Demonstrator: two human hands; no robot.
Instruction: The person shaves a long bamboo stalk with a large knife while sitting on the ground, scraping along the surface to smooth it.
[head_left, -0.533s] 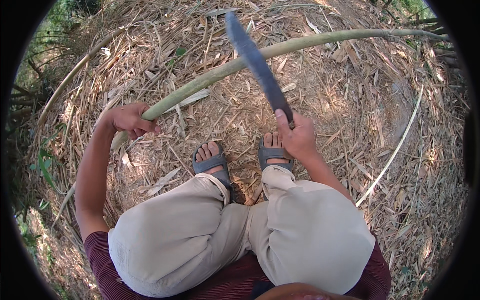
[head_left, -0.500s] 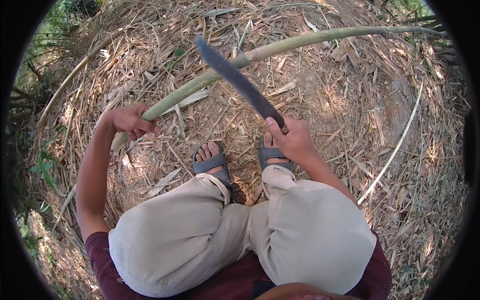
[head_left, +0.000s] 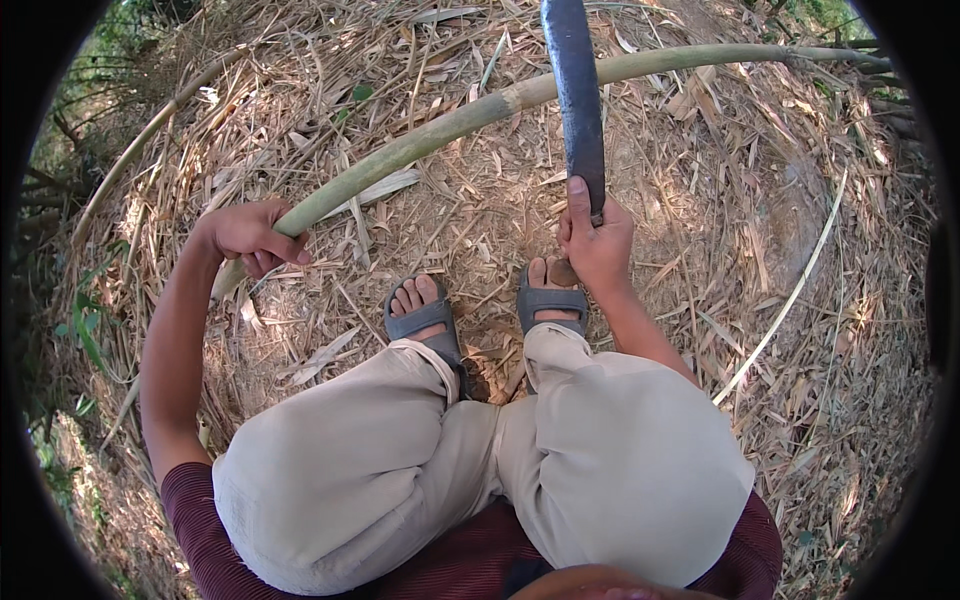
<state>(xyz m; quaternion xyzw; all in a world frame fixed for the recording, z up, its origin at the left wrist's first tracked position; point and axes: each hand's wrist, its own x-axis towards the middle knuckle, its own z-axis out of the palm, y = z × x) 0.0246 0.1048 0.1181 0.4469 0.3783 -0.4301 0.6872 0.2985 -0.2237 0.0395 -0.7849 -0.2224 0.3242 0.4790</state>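
A long green bamboo pole (head_left: 400,153) runs from my left side up across the ground to the far right, seeming curved in this wide view. My left hand (head_left: 256,236) is wrapped around it close to its near end, which shows again just below my fingers. In my right hand (head_left: 600,236) is a machete (head_left: 577,110) with a dark, broad blade, held by its handle with my thumb along the top. The blade points away from me and overlaps the pole in the picture; whether it touches cannot be told. Its tip passes the upper edge.
My feet in grey sandals (head_left: 425,320) are planted just below the pole. Dry bamboo leaves and chips (head_left: 700,200) litter the earth. A thin pale strip (head_left: 793,295) lies at right, another bent stalk (head_left: 140,150) at far left, with green leaves (head_left: 88,325) beneath it.
The machete has swung from slanting left to pointing almost straight away, its handle shifting slightly right and nearer the pole. My left hand and the pole's near end have moved slightly left.
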